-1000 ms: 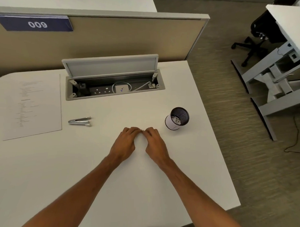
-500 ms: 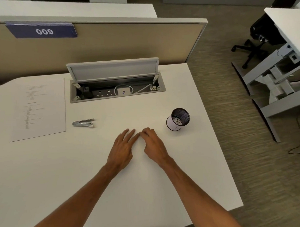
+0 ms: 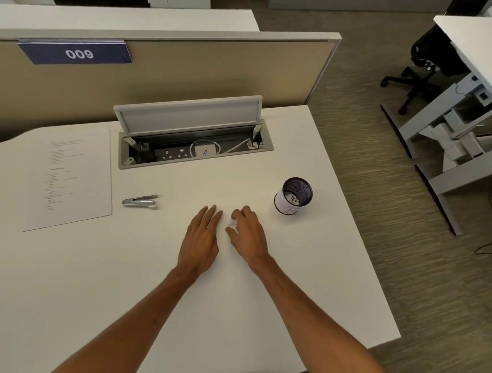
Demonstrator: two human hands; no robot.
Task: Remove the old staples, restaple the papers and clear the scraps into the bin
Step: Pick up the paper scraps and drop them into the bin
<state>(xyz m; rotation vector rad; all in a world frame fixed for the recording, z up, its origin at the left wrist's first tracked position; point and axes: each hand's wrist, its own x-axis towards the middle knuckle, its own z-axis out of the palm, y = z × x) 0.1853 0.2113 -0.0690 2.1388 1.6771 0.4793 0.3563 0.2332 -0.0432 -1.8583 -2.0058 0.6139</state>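
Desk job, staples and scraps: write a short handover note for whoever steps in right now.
Left hand: flat on the white desk, fingers spread, empty.
Right hand: cupped beside it, apparently gathering small pale scraps; whether it grips any is unclear.
Small black mesh bin: right of the hands, upright, scraps already inside.
Silver metal stapler: set down left of the hands.
Printed white papers: far left, flat; staple not discernible.
Left: get remaining scraps into the bin.

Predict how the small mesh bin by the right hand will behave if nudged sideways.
The mesh bin looks small and light, so it would probably slide easily on the smooth desk. It already looks tilted and stands taller than wide, so a high push may tip it, spilling scraps.
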